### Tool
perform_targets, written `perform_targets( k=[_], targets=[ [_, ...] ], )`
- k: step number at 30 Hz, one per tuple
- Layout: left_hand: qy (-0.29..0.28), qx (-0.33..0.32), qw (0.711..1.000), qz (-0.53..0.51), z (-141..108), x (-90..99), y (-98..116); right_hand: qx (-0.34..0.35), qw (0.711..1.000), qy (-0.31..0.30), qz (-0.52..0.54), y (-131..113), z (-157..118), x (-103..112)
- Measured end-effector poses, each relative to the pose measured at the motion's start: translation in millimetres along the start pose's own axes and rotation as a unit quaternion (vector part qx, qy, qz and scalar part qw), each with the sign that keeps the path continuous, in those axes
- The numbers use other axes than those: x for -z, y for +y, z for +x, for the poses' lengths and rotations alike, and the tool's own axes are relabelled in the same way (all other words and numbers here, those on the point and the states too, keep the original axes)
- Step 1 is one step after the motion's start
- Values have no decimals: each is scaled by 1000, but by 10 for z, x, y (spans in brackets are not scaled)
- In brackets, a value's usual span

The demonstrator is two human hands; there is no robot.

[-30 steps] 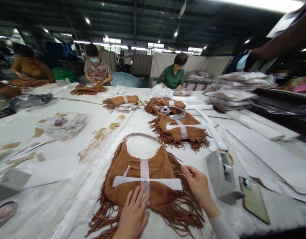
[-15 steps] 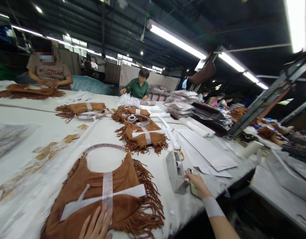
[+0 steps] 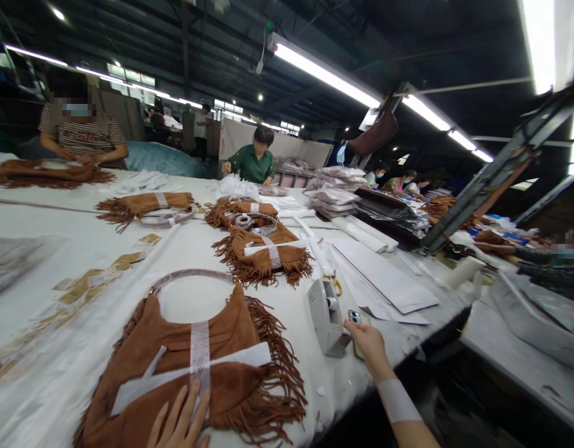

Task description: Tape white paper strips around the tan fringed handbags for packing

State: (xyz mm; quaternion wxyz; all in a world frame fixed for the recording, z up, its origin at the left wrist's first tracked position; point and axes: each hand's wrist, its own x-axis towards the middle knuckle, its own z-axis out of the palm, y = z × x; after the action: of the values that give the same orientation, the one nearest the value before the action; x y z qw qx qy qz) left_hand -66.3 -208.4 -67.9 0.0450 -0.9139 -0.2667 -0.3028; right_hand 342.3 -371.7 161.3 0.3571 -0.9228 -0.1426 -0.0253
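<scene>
A brown suede handbag (image 3: 175, 342) with long fringe lies on the table in front of me. A clear strip (image 3: 200, 348) crosses its front over a white paper band (image 3: 243, 357). My left hand (image 3: 182, 418) lies on the bag's lower front, fingers outstretched over the strip's lower end. To the right stands a grey tape dispenser (image 3: 322, 317). My right hand (image 3: 367, 343) is at its front edge with fingers pinched together; what is between them is too small to make out. A phone (image 3: 355, 318) lies partly hidden behind that hand. A whitish band (image 3: 398, 398) circles my right forearm.
More fringed bags (image 3: 271, 249) lie farther up the white table (image 3: 198, 242). Tan packets (image 3: 81, 286) are scattered at left. White sheets (image 3: 385, 280) and stacked plastic-wrapped goods (image 3: 334, 196) occupy the right. Two co-workers stand across the table. A slanted metal post (image 3: 483, 177) rises at right.
The view has shifted slightly, so everything sits a little farther left. My left hand still rests on the bag, and my right hand remains at the dispenser's front edge.
</scene>
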Motion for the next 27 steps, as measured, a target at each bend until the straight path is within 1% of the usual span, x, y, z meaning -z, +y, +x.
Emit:
perform_targets(
  k=[4, 7, 11, 14, 17, 20, 22, 24, 25, 26, 27],
  targets=[
    [-21, -7, 1000, 14, -27, -11, -3, -8, 1000, 27, -3, 103, -143, 118],
    [-28, -7, 999, 16, -30, -17, -4, -23, 999, 29, 9, 213, -313, 129],
    [-18, -9, 1000, 11, -24, -3, 3, -53, 997, -16, 48, 361, -516, 11],
    [-6, -13, 1000, 5, -15, 14, 9, -57, 996, -38, 57, 441, -562, -100],
    [-1, -12, 1000, -7, 7, 20, 10, -43, 998, -28, 29, 516, -544, -130],
    [-1, -8, 1000, -15, 47, 59, 16, -32, 999, -15, -24, 632, -582, -55],
    [-10, 0, 1000, -11, 79, 140, 33, -28, 998, -11, -62, 700, -655, 2],
    [-35, 12, 999, -3, 118, 249, 55, -12, 996, -23, -88, 682, -713, 6],
    [-51, 19, 999, 0, 141, 298, 63, -1, 993, -52, -106, 614, -730, -25],
    [-66, 28, 997, 0, 164, 338, 67, 29, 989, -92, -111, 496, -746, -80],
    [-77, 36, 996, -3, 187, 367, 65, 77, 981, -140, -110, 324, -771, -153]
  ],
)
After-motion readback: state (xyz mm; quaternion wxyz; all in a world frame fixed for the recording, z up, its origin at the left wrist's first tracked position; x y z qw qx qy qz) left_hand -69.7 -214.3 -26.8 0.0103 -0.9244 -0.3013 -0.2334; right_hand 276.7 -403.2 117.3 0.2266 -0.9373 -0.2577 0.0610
